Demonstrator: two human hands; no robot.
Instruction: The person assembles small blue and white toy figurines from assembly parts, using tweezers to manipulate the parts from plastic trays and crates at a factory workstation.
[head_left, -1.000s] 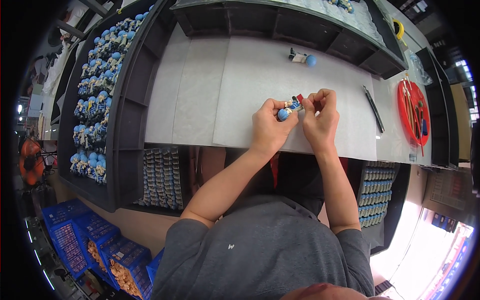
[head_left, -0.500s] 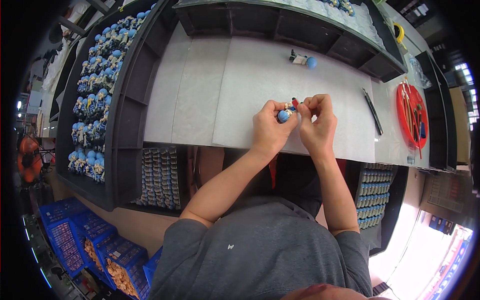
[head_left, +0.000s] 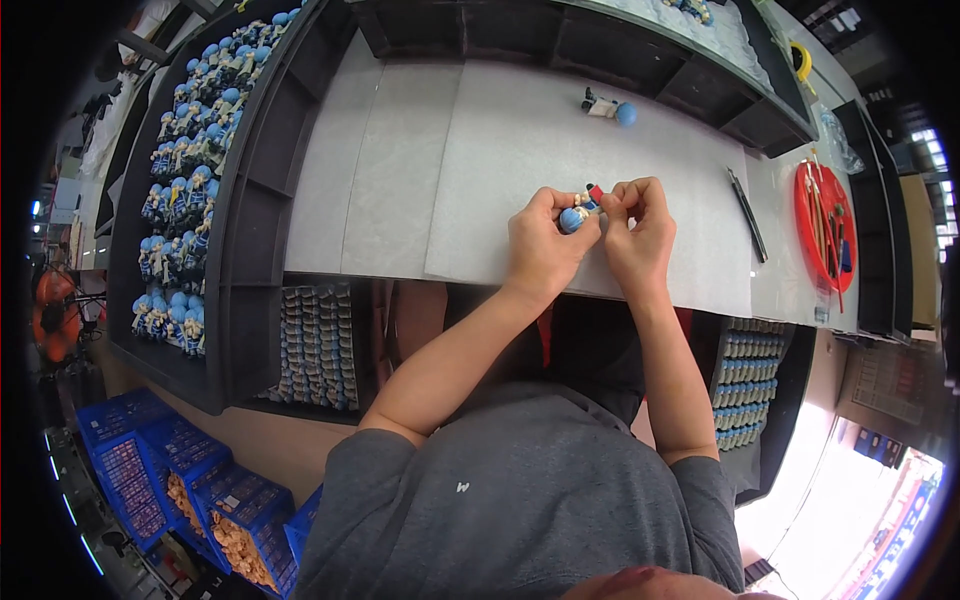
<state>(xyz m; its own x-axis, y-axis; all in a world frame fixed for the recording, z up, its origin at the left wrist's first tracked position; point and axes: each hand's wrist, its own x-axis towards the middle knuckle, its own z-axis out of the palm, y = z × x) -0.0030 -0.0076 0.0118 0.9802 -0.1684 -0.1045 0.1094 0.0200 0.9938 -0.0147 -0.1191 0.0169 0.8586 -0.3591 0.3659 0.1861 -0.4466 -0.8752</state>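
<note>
Over the near part of the white work surface, my left hand point(head_left: 538, 248) is closed around a small figurine point(head_left: 572, 220) with a round blue head, its head toward me. Thumb and fingers of my right hand point(head_left: 642, 235) are pinched together at a small red piece point(head_left: 596, 193) by the figurine's body. The fingers partly hide where the red piece and the body meet. Farther off on the surface lies a second figurine point(head_left: 604, 107) on its side, blue head to the right, with neither hand touching it.
A black tray point(head_left: 255, 240) with rows of blue-headed figurines stands left; another black tray point(head_left: 600, 68) crosses the back. At right lie a black pen point(head_left: 746, 213) and a red dish point(head_left: 803, 215) of brushes. Blue crates point(head_left: 185, 450) stand on the floor at lower left.
The figurine has turned slightly between my hands, and more of the red piece shows. Both hands stay close together in nearly the same place. The whole view has shifted a little.
</note>
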